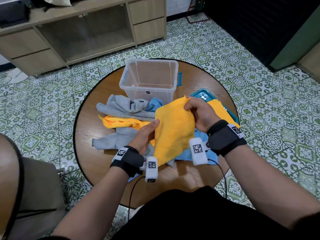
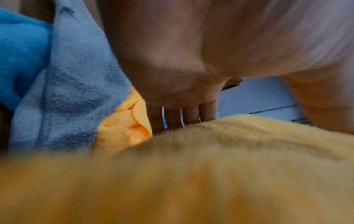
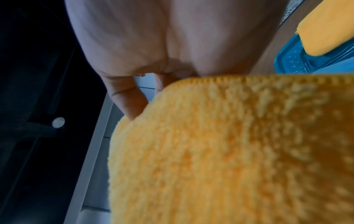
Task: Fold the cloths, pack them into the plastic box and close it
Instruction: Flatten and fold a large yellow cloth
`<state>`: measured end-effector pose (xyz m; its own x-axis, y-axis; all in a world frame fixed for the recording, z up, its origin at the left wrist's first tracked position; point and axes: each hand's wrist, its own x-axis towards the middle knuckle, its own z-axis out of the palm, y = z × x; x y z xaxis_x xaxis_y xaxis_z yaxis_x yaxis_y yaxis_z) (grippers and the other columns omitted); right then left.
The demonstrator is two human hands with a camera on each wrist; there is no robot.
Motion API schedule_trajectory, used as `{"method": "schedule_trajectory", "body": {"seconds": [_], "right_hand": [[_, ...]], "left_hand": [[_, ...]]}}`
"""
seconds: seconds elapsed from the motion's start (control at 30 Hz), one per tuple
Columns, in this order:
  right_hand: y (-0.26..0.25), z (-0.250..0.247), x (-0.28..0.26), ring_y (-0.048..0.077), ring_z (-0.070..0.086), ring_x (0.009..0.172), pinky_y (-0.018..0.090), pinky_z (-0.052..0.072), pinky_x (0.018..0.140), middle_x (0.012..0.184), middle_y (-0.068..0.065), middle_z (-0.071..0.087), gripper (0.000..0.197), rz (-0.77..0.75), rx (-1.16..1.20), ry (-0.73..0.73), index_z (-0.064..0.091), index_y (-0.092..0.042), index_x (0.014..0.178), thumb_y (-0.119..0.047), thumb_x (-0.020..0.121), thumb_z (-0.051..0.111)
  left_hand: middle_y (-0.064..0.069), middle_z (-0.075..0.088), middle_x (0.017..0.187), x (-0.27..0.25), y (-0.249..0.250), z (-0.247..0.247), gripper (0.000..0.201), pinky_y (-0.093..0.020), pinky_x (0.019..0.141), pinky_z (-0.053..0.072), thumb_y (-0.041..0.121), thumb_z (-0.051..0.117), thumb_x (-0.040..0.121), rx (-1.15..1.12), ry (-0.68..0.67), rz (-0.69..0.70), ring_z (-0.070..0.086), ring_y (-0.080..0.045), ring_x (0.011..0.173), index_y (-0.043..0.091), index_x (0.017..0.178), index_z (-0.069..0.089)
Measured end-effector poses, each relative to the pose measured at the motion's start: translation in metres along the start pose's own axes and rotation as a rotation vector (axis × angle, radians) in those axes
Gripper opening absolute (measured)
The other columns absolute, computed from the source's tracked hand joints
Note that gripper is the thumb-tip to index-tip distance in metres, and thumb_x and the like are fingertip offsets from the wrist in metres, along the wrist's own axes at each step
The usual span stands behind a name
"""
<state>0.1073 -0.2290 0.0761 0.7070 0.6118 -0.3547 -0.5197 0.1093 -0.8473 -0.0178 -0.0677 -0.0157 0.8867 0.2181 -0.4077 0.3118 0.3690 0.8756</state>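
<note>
I hold a yellow cloth (image 1: 173,130) up over the round wooden table (image 1: 90,153). My right hand (image 1: 187,105) pinches its top corner. My left hand (image 1: 152,126) lies with straight fingers against its left edge, the thumb hidden by the cloth. The left wrist view shows the fingers (image 2: 182,112) reaching behind the yellow cloth (image 2: 210,174). In the right wrist view the yellow cloth (image 3: 229,151) hangs below my right hand (image 3: 134,98). The clear plastic box (image 1: 174,78) stands open and empty at the back. Its teal lid (image 1: 200,95) lies to the right with a folded yellow cloth (image 1: 220,108) on it.
Grey cloths (image 1: 124,106), another yellow cloth (image 1: 121,122) and blue cloths (image 1: 155,103) lie loose on the table below my hands. A wooden cabinet (image 1: 78,37) stands behind on the tiled floor, and a chair (image 1: 34,187) stands at the left.
</note>
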Motion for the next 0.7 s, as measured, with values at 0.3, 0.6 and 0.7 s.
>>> {"method": "schedule_trajectory", "body": {"seconds": [0.3, 0.6, 0.7], "right_hand": [[0.002, -0.034, 0.022, 0.008, 0.048, 0.059, 0.026, 0.038, 0.061, 0.060, -0.013, 0.054, 0.030, -0.205, -0.424, 0.181, 0.053, -0.022, 0.072, -0.001, 0.093, 0.047], [0.067, -0.046, -0.003, 0.012, 0.064, 0.108, 0.028, 0.047, 0.093, 0.113, -0.008, 0.071, 0.025, -0.310, -0.907, -0.010, 0.053, -0.035, 0.087, -0.009, 0.088, 0.051], [0.117, -0.072, -0.004, 0.032, 0.068, 0.086, 0.044, 0.055, 0.078, 0.111, 0.002, 0.072, 0.021, -0.038, -1.097, -0.091, 0.056, -0.046, 0.088, -0.025, 0.089, 0.052]], "left_hand": [[0.008, 0.070, 0.095, 0.004, 0.033, -0.023, 0.033, -0.030, 0.086, 0.052, -0.001, 0.076, 0.079, 0.259, 0.176, 0.326, 0.065, -0.007, 0.092, 0.002, 0.107, 0.060], [0.002, 0.067, 0.118, -0.007, -0.004, -0.060, 0.026, -0.032, 0.101, 0.044, 0.003, 0.072, 0.075, 0.799, 0.135, 0.435, 0.058, -0.017, 0.118, 0.020, 0.081, 0.053], [0.003, 0.064, 0.125, -0.014, -0.063, -0.076, 0.038, -0.018, 0.099, 0.041, 0.008, 0.077, 0.078, 0.881, 0.058, 0.160, 0.055, -0.012, 0.124, 0.036, 0.079, 0.051]]}}
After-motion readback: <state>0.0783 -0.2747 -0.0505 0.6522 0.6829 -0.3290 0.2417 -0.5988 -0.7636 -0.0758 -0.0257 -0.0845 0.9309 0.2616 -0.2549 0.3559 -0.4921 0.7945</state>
